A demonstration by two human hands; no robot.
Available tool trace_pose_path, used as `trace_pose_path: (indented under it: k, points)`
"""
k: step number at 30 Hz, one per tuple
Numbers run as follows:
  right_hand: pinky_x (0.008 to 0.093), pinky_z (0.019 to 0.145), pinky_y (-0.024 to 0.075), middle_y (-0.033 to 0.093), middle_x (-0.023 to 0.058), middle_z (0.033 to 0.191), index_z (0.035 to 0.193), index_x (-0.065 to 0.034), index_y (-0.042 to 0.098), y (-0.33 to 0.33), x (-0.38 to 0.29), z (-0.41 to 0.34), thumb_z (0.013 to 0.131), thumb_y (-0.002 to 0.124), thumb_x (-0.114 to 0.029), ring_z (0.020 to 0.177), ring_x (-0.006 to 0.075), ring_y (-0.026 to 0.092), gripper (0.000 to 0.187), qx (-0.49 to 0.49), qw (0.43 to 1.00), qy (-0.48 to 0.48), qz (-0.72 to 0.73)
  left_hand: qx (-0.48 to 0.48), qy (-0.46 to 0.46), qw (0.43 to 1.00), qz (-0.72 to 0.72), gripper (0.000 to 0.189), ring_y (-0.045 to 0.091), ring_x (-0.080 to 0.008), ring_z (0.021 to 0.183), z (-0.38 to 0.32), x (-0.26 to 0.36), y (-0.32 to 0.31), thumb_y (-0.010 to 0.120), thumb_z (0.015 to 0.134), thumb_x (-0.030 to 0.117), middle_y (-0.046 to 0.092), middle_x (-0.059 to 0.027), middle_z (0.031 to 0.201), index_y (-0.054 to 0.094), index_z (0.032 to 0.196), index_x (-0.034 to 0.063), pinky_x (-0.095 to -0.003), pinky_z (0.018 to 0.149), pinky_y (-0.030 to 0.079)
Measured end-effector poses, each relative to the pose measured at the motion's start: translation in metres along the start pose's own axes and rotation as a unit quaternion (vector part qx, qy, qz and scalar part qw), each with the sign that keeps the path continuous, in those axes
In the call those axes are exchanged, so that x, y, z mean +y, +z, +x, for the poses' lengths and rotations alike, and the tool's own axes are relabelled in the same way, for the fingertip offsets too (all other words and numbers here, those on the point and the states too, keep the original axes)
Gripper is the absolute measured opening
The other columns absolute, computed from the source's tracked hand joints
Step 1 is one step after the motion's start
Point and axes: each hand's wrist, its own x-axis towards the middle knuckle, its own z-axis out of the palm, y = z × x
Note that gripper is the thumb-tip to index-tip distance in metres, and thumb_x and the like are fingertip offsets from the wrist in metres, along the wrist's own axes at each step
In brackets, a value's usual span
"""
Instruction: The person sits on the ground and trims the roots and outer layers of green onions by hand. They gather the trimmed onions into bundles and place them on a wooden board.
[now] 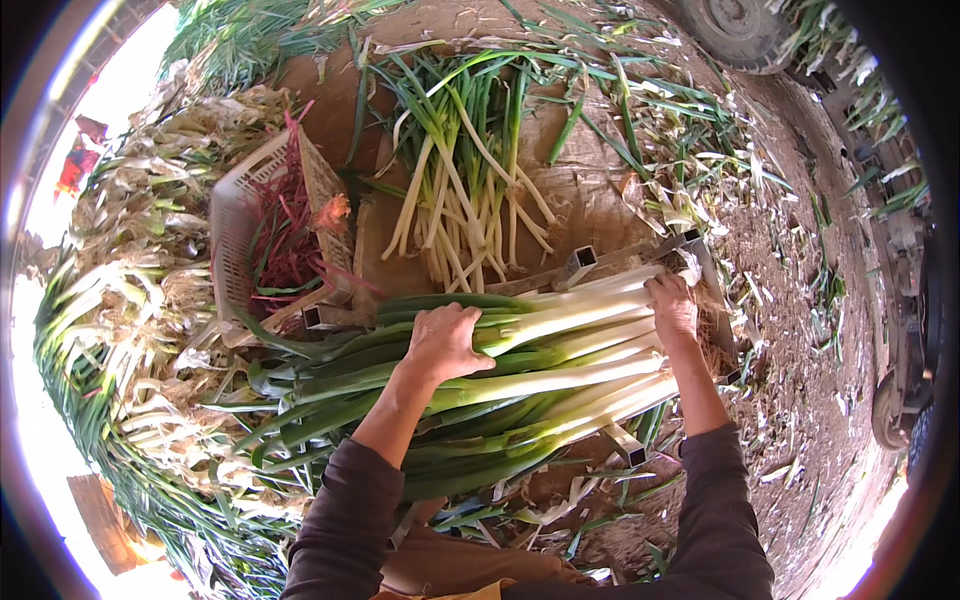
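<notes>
A thick row of large green onions (570, 375) lies sideways before me on a metal frame (716, 300), with white stems and roots to the right and green leaves to the left. My left hand (450, 341) grips one of the upper onions where the green meets the white, its thumb over the leaves. At the root end, my right hand (673, 306) is closed around the stem of an upper onion. Beyond the frame, a loose pile of thinner green onions (465, 172) rests on the ground, roots towards me.
A white plastic basket (251, 217) of pink ties (289, 225) stands at the left, beside large heaps of green onions (165, 300). Square metal tube ends (583, 259) stick up from the frame. Leaf scraps (697, 157) litter the ground. A wheel (735, 30) is at the upper right.
</notes>
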Motion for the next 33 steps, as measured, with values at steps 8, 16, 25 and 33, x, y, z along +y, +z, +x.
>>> trace_pose_path:
  k: [8,16,25,33]
  points:
    - [0.0418,0.108,0.0408,0.061,0.0092,0.127,0.117,-0.0101,0.066,0.035,0.014,0.007,0.080,0.060,0.008,0.124,0.0295,0.053,0.042,0.052,0.994,-0.023,0.095,0.212,0.056,0.973,-0.068,0.072,0.056,-0.0273,0.104,0.022,-0.023,0.052,0.091,0.056,0.023,0.061,-0.0076,0.098,0.065,0.122,0.0124,-0.0403,0.091,0.036]
    - [0.0466,0.111,0.0369,0.059,0.0136,0.132,0.123,-0.0103,0.065,0.051,0.018,0.023,0.089,0.062,-0.008,0.131,0.0370,0.046,0.034,0.011,0.993,-0.033,0.116,0.183,0.014,0.980,-0.077,0.067,0.057,-0.0291,0.107,0.041,-0.038,0.054,0.088,0.061,0.024,0.064,-0.0090,0.103,0.067,0.123,0.0144,-0.0418,0.095,0.038]
    - [0.0409,0.096,0.0501,0.063,0.0129,0.127,0.119,-0.0068,0.066,0.035,0.009,0.024,0.090,0.062,-0.009,0.114,0.0295,0.060,0.029,-0.055,0.994,0.054,0.072,0.226,-0.012,0.928,-0.297,0.033,0.063,-0.0372,0.104,-0.067,-0.044,0.023,0.066,0.084,0.001,0.067,-0.0200,0.111,0.066,0.118,0.0032,-0.0364,0.090,0.050]
    - [0.0451,0.083,0.0511,0.070,0.0166,0.096,0.099,-0.0063,0.069,-0.029,-0.162,-0.092,0.079,0.076,-0.016,0.093,0.0362,0.067,0.024,-0.125,0.971,-0.144,0.143,0.164,-0.015,0.986,0.027,0.079,0.041,-0.0347,0.134,-0.130,-0.038,0.065,0.081,0.072,0.016,0.047,-0.0171,0.141,0.045,0.142,0.0112,-0.0567,0.111,0.024]
